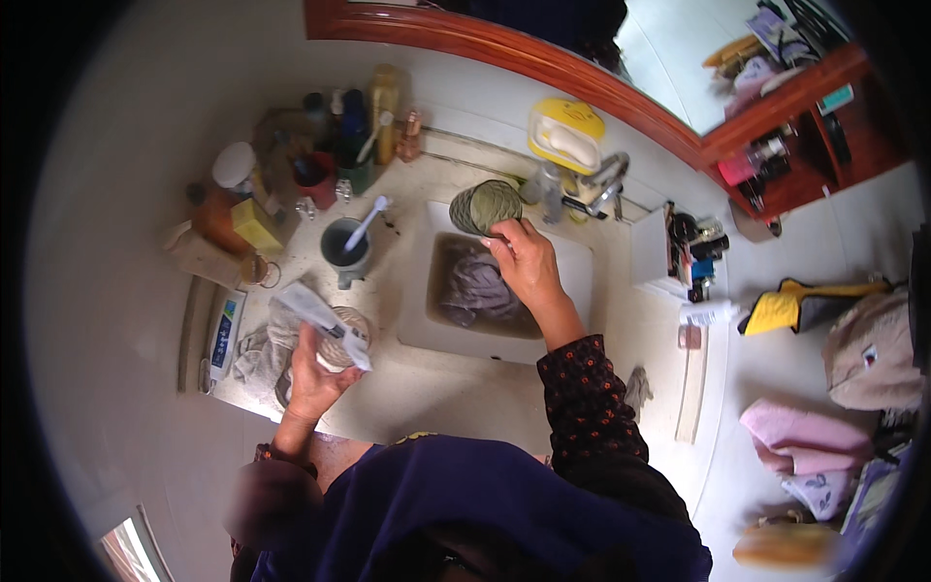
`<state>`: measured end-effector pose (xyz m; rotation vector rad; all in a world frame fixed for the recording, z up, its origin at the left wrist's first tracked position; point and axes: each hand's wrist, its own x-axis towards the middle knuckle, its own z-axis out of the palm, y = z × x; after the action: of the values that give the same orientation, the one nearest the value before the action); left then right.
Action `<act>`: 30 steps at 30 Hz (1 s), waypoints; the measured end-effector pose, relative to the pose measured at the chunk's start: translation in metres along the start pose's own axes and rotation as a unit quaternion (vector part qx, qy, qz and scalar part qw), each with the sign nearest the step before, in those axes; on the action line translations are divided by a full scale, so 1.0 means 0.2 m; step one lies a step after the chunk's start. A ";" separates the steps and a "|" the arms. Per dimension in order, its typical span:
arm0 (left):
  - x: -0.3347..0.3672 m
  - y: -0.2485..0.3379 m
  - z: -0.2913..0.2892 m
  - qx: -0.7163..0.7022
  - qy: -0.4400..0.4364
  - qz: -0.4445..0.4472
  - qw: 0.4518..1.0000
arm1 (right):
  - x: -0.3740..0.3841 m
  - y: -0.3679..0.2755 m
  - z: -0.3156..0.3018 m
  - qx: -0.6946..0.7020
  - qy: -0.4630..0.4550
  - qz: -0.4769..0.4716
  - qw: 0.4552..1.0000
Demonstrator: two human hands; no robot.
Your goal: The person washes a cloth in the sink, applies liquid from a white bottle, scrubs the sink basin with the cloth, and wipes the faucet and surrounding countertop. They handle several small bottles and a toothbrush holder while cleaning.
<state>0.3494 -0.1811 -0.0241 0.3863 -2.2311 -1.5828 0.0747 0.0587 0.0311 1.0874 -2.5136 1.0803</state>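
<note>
Olive-green bundle (493, 207) sits pinched between the nearly closed fingertips of our right hand (527, 264); our left hand (322, 384) curls around a pale flat packet (320, 323). Left of our right hand, grey cloth (481, 286) lies in the sink's (415, 291) murky water.

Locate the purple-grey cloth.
Head view, near centre: the purple-grey cloth lies in the white sink, just left of the right hand.
</note>
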 end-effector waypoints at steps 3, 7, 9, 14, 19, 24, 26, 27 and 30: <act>0.06 0.17 0.18 -0.148 -0.085 -0.053 0.984 | -0.24 0.18 -0.08 0.012 -0.071 0.119 0.990; 0.20 0.19 0.42 -0.151 -0.176 -0.080 0.969 | -0.54 0.56 -0.09 0.061 -0.206 0.374 0.902; 0.27 0.14 0.53 -0.049 -0.193 -0.087 0.976 | -0.61 0.62 -0.05 0.108 -0.242 0.459 0.848; 0.28 0.06 0.70 -0.153 -0.178 -0.066 0.970 | -0.75 0.65 -0.03 0.229 -0.180 0.459 0.839; 0.28 0.13 0.69 -0.318 -0.172 -0.170 0.917 | -0.90 0.61 -0.43 0.253 0.043 0.404 0.878; 0.33 0.33 1.09 -0.099 -0.258 0.020 0.961 | -1.09 0.69 -0.99 -0.141 0.117 0.377 0.908; 0.35 0.46 1.34 -0.030 -0.297 0.070 0.952 | -1.19 0.76 -1.09 -0.200 0.109 0.397 0.889; 0.37 0.52 1.48 0.002 -0.316 0.096 0.944 | -1.25 0.81 -1.14 -0.230 0.105 0.409 0.877; 0.38 0.60 1.90 -0.018 -0.357 0.102 0.928 | -1.41 0.94 -1.20 -0.246 0.124 0.411 0.869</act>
<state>0.1090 0.1447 -0.0120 -0.5119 -2.6180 -1.8376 0.1206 0.4685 -0.0237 -0.2894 -2.8067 0.5648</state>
